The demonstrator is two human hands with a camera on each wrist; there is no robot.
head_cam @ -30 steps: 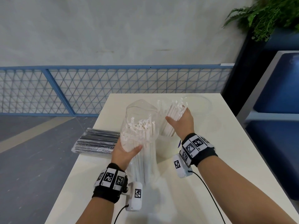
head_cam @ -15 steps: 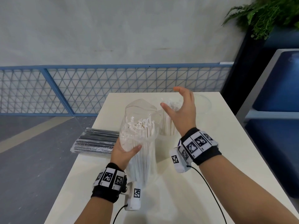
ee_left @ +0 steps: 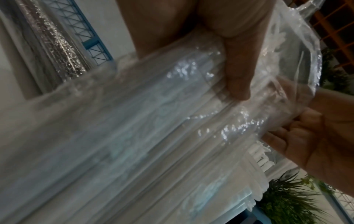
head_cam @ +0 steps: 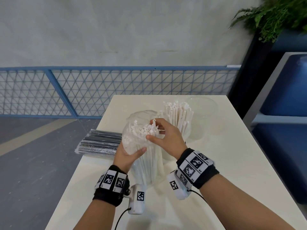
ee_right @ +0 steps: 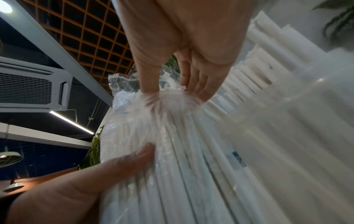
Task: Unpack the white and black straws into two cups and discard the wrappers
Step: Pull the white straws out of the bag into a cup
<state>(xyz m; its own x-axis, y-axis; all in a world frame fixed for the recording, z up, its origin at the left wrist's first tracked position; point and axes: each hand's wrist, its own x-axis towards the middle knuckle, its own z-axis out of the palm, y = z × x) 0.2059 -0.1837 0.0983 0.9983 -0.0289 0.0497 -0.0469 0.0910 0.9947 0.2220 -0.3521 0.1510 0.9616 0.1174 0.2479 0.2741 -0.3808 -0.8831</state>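
My left hand (head_cam: pixel 132 151) grips a clear plastic wrapper (head_cam: pixel 141 161) that stands upright on the table, with several white straws (head_cam: pixel 142 130) in it. The left thumb (ee_left: pixel 237 75) presses on the film. My right hand (head_cam: pixel 152 130) reaches into the wrapper's mouth and pinches a bunch of straw tops between thumb and fingers (ee_right: pixel 201 87). Just behind it stands a clear cup (head_cam: pixel 186 135) holding more white straws (head_cam: pixel 177 112). A second clear cup (head_cam: pixel 203 113) stands empty at the far right. A sealed pack of black straws (head_cam: pixel 101 144) lies on the table's left edge.
The cream table (head_cam: pixel 224 163) ends close on the left beside the black pack. A blue mesh railing (head_cam: pixel 83 90) runs behind it. A dark planter with a fern (head_cam: pixel 274 15) and a blue seat (head_cam: pixel 285 97) stand to the right.
My right hand let go of the straws in the cup, lifted, then moved left to the wrapper's mouth and took hold of more straw tops. The left hand kept its grip.
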